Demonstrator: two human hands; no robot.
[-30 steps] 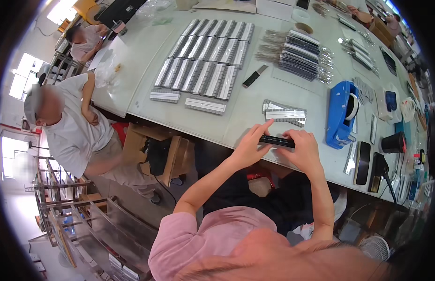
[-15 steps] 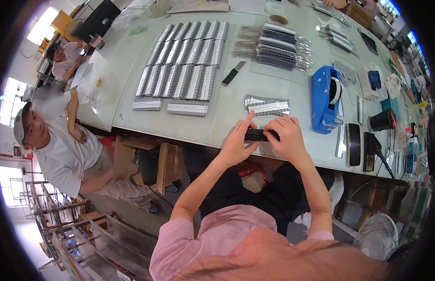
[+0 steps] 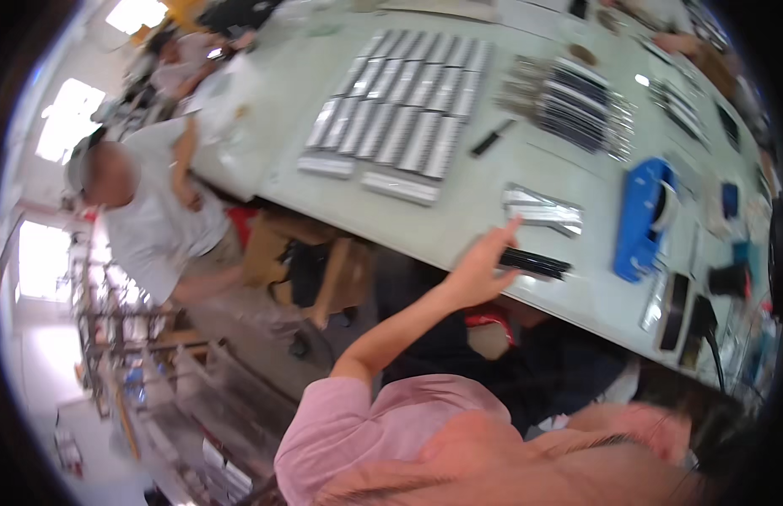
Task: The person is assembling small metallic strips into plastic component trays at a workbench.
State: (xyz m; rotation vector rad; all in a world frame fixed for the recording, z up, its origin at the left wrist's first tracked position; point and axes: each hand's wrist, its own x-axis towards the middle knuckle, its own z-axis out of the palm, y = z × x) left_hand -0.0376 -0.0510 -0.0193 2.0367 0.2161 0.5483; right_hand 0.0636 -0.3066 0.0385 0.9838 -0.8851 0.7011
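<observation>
My left hand [image 3: 480, 268] is up at the near edge of the pale green table [image 3: 459, 223], gripping the left end of a slim black strip [image 3: 539, 264]; its index finger points upward. The strip sticks out to the right, just over the table edge. A small pile of silver foil packets [image 3: 543, 211] lies just beyond the hand. My right hand is out of sight; only a blurred pink sleeve or arm shows at the lower right.
Rows of silver packets [image 3: 408, 110] cover the table's far left, with a stack of dark strips [image 3: 577, 93] to their right. A blue tape dispenser [image 3: 645, 219], a dark phone [image 3: 674, 299] and a black cup [image 3: 729, 278] stand at right. A person in a grey shirt [image 3: 147, 219] sits at left.
My right hand has let go of the black strip and dropped out of view. The left hand alone keeps the strip, index finger now raised. The view has swung and blurred.
</observation>
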